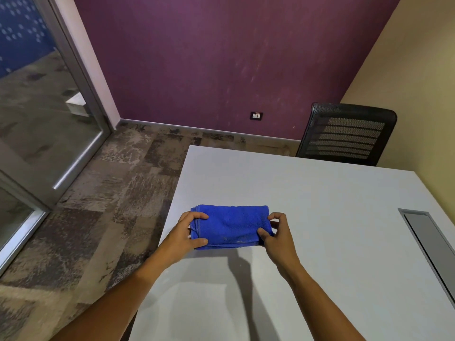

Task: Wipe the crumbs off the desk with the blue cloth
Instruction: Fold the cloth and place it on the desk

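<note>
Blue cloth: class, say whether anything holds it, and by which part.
Both hands hold the folded blue cloth by its short ends: the left hand pinches the left end, the right hand the right end, over the desk.

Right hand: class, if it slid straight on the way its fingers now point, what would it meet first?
The right hand points left across the desk, so it would first push into the blue cloth it already grips; beyond that, probably the left hand.

The folded blue cloth (pixel 231 226) lies flat near the left edge of the white desk (pixel 320 217).
</note>
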Tool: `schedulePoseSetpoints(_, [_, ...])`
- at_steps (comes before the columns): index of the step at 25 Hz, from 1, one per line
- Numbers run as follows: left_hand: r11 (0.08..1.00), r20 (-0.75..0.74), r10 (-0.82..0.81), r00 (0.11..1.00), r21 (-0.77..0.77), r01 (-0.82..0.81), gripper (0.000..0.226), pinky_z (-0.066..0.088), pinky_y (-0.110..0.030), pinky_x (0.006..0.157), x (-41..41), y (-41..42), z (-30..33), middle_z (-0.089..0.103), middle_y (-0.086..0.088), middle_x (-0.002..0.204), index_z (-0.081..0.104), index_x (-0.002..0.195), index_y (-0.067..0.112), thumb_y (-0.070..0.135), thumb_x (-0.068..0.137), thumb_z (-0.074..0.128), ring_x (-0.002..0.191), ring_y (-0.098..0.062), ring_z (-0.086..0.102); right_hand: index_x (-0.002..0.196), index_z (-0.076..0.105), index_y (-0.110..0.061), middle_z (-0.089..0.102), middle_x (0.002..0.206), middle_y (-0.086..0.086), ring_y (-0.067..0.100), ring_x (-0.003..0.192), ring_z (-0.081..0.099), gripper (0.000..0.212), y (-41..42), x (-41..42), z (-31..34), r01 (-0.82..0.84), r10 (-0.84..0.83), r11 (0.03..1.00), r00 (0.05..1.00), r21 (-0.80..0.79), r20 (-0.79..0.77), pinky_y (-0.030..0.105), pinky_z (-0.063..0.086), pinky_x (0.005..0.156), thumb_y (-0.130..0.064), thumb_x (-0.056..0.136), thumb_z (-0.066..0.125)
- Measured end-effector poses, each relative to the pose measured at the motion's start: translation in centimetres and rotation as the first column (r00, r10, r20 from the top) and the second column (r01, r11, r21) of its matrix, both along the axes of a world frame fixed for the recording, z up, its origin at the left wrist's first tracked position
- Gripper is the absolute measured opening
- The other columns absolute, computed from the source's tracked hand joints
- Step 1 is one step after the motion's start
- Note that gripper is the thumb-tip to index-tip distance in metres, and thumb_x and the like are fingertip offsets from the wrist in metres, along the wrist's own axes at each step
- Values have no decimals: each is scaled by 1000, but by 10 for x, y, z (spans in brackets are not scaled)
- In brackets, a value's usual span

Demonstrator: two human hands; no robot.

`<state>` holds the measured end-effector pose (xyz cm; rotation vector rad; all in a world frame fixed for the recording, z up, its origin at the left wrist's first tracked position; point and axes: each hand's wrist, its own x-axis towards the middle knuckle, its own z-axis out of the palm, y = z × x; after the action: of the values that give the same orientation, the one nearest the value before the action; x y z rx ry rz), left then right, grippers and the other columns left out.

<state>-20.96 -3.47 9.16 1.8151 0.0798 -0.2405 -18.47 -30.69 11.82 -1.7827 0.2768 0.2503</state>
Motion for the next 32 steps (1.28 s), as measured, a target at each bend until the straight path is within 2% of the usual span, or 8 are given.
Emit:
schedulePoseSetpoints(2, [999,-8,3,1000,-33,-3,58,58,-34,91,17,7,-9,45,14,134,61,120,43,3,81,77,119,-19,60,112,48,-31,59,126,5,33,102,70,32,5,14,-10,7,-7,1000,1000,3,-30,52,62,84,-3,98,57])
schedulePoseSetpoints(6, [999,-46,20,999,-37,-22,60,54,-41,100,49,19,-34,44,10,138,58,130,34,1,83,75,127,-19,54,105,48,-21,59,118,6,31,85,75,23,15,39,-35,64,-60,996,996,62,-72,44,65,72,-6,96,64])
schedulePoseSetpoints(9, [999,-78,12,997,33,-10,62,49,-40,107,72,25,-52,41,4,141,54,136,29,1,84,74,132,-20,47,101,59,-19,67,115,10,30,90,74,15,21,57,-55,91,-91,996,994,-3,-66,52,63,83,-7,96,64])
schedulePoseSetpoints(13, [994,-99,0,995,113,12,66,43,-26,105,110,32,-68,39,1,143,51,138,28,-3,84,72,133,-19,44,103,73,-21,71,121,4,23,96,73,31,35,94,-71,24,-27,998,998,-58,-49,37,64,82,2,98,54])
schedulePoseSetpoints(17, [988,-80,-7,997,156,19,68,39,-27,108,155,38,-77,37,-3,146,50,140,25,-6,83,71,136,-21,41,124,71,-20,66,132,2,12,99,69,39,47,138,-81,-15,12,993,1000,-120,-28,20,57,82,2,98,52])
schedulePoseSetpoints(22, [979,-33,-5,999,202,11,74,37,-27,108,204,47,-83,33,-8,151,44,146,23,-7,83,71,138,-24,38,143,59,-15,57,143,7,24,130,56,51,61,181,-83,-91,115,943,992,-321,55,27,45,106,4,96,52])
schedulePoseSetpoints(27, [972,-8,-25,1000,233,27,76,34,-22,104,241,52,-85,28,-9,155,38,149,19,-7,84,69,140,-24,35,151,47,-8,53,149,14,31,136,53,58,73,216,-84,-147,211,883,972,-445,98,33,41,113,11,96,50])
schedulePoseSetpoints(32, [964,23,-52,998,261,44,76,38,-29,108,276,59,-85,26,-10,155,38,149,18,-7,84,69,140,-27,35,152,46,-7,51,150,16,32,136,51,56,80,246,-85,-136,208,868,973,-477,101,36,40,114,9,98,49])
